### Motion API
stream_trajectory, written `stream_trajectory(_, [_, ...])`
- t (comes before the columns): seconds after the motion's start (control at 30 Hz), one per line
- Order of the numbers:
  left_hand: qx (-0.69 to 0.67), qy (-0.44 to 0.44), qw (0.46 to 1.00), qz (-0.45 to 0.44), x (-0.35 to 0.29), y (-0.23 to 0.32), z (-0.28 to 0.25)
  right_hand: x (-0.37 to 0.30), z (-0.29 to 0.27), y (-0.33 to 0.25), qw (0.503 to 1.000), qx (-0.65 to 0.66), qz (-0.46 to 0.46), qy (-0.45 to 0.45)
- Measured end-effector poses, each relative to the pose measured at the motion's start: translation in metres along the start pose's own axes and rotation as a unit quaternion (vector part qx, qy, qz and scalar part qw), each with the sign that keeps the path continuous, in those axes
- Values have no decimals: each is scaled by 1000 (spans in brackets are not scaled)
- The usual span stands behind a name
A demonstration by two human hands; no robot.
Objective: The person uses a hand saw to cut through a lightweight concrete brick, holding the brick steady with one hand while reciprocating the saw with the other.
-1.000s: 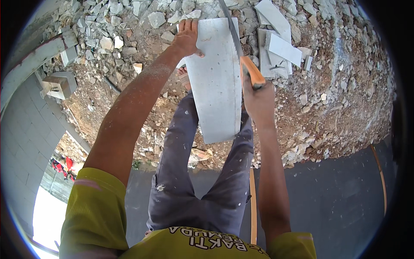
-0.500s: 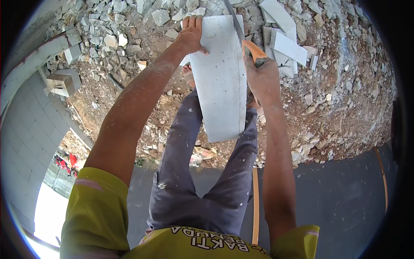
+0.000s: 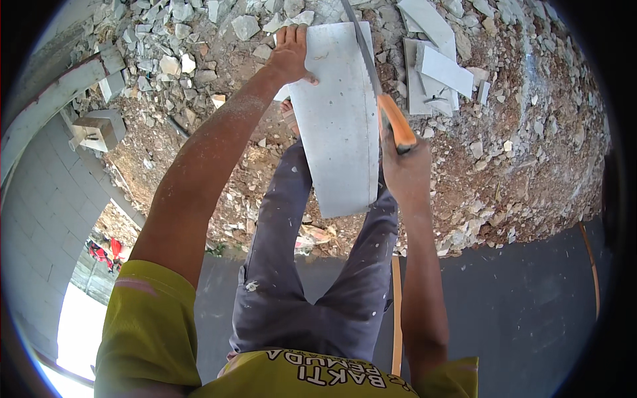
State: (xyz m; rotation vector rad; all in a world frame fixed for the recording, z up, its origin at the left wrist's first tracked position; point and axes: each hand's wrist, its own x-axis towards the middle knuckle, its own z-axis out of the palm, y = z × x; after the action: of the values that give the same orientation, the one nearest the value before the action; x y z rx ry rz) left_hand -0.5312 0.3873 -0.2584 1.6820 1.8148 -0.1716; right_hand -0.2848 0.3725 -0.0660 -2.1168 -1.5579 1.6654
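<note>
A long pale grey lightweight concrete block (image 3: 338, 119) lies across my legs' front, its near end between my knees. My left hand (image 3: 290, 56) presses on its far left part, fingers stretched out flat and thumb spread over the top face. My right hand (image 3: 406, 169) is closed round the orange-and-black handle of a hand saw (image 3: 396, 123). The saw's blade runs along the block's right side, past its far end, beside a thin lengthwise line. How deep the blade sits in the block cannot be made out.
Cut pale slabs (image 3: 446, 71) are stacked to the right of the block. Broken rubble (image 3: 245, 28) covers the ground. At left lie a small block piece (image 3: 99, 129) and a bent beam (image 3: 50, 93). A dark surface (image 3: 504, 305) with light strips is nearer me.
My right hand has drawn the saw back toward me, and more of its blade shows. My left hand and the block have stayed nearly in place.
</note>
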Motion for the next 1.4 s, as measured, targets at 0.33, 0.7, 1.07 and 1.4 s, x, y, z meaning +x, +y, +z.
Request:
stream_trajectory(0.33, [-3,1,1000,3,7,18,-4,51,0,-7,998,-60,-28,22])
stream_trajectory(0.7, [2,-8,1000,-10,5,3,-4,5,1,10,999,-22,0,28])
stream_trajectory(1.07, [27,-8,999,-20,-12,-23,-11,-84,-11,1,1000,20,16,18])
stream_trajectory(1.4, [43,-1,999,-22,-14,-28,-12,-120,-20,14,997,53,53,20])
